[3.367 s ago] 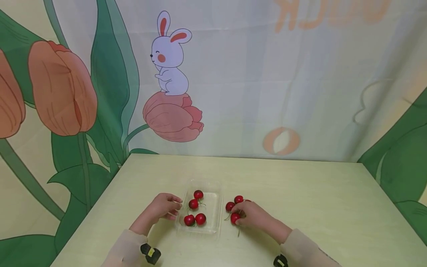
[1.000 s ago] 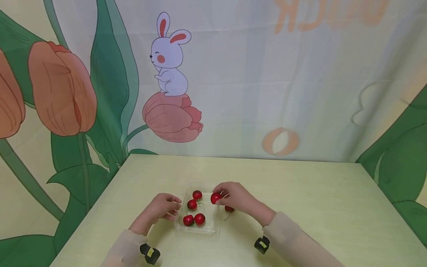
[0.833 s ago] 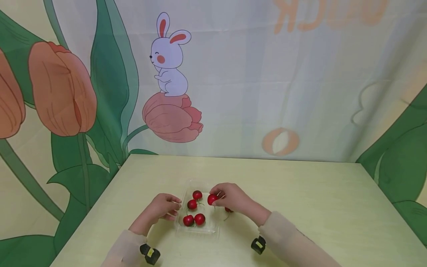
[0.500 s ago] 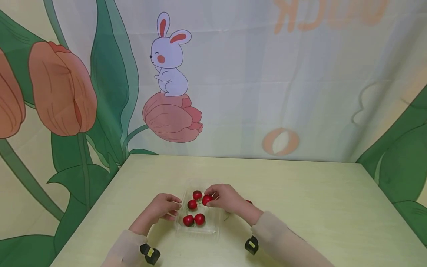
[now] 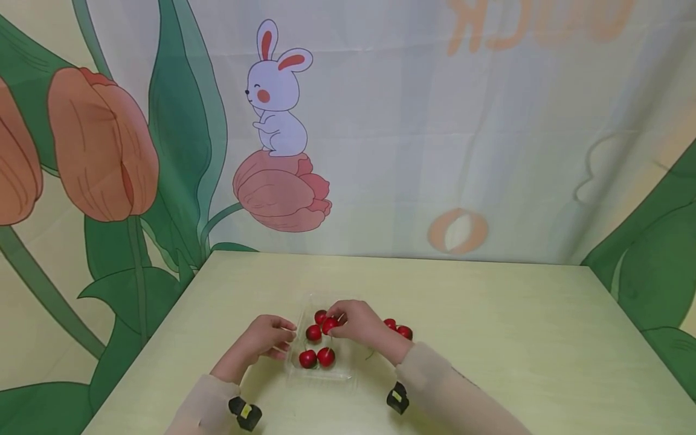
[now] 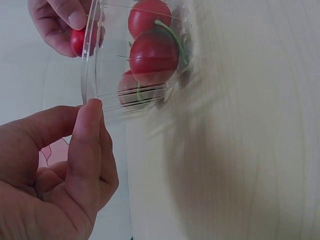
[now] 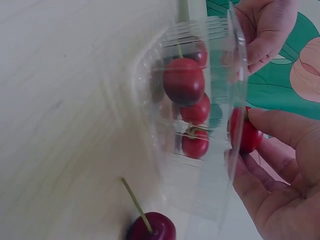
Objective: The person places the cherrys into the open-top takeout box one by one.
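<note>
A clear plastic box stands on the table with several red cherries inside. At its left side, my left hand pinches the rim between thumb and fingers, as the left wrist view shows up close. Between the thumb and fingertips of my right hand is another cherry, held above the box at about rim height. In the head view this cherry overlaps those at the back of the box. The bottom of the held cherry's stem is hard to make out.
More cherries lie on the table right of the box, partly hidden behind my right wrist. One with its stem up shows in the right wrist view. A printed cloth hangs behind the pale table.
My right hand has picked up a cherry from the table pile and carried it left over the box. The left hand keeps its place at the rim.
</note>
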`<state>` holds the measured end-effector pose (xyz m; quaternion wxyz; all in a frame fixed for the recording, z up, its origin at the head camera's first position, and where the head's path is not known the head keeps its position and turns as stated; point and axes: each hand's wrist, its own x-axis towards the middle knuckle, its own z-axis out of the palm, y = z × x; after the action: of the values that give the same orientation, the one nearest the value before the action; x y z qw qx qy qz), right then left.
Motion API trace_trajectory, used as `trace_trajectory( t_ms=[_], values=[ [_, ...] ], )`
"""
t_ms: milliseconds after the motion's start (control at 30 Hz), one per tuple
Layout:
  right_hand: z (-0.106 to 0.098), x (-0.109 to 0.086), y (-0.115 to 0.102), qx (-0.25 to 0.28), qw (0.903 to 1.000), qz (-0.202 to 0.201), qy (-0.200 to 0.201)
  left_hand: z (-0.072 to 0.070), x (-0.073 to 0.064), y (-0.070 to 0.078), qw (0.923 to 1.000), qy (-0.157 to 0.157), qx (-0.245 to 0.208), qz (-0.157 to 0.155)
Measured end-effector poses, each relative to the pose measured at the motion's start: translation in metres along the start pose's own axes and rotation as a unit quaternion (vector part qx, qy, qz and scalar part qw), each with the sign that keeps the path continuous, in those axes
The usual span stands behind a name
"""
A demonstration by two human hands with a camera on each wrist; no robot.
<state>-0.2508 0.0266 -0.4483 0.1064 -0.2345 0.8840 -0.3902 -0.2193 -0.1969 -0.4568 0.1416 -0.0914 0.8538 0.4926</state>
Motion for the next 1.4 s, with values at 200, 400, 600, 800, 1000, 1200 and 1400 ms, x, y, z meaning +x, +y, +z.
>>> trace_trajectory(
  t_ms=[200,400,600,800,1000,1200,1400],
  values=[
    [0.005,0.005,0.001,-0.003,0.9999,-0.001,0.010,-0.001,0.000,0.000,1.0000,0.000,-0.001,0.001],
    [0.010,0.007,0.000,-0.005,0.9997,0.000,0.025,0.000,0.000,0.000,1.0000,0.000,-0.002,-0.002],
    [0.013,0.009,-0.002,-0.017,0.9992,0.015,0.032,0.000,0.001,0.000,1.0000,0.001,-0.001,-0.002],
    [0.016,0.012,-0.003,-0.030,0.9987,0.021,0.036,0.000,0.001,0.000,1.0000,-0.002,-0.002,0.002],
    [0.020,0.013,-0.006,-0.035,0.9977,0.047,0.034,0.001,0.001,0.000,1.0000,-0.004,-0.004,0.004],
    [0.027,0.016,-0.004,-0.036,0.9971,0.058,0.033,0.001,0.001,0.000,1.0000,-0.003,-0.001,0.000],
    [0.029,0.019,-0.003,-0.055,0.9964,0.058,0.028,0.001,0.002,0.000,1.0000,-0.002,-0.001,0.001]
  ],
)
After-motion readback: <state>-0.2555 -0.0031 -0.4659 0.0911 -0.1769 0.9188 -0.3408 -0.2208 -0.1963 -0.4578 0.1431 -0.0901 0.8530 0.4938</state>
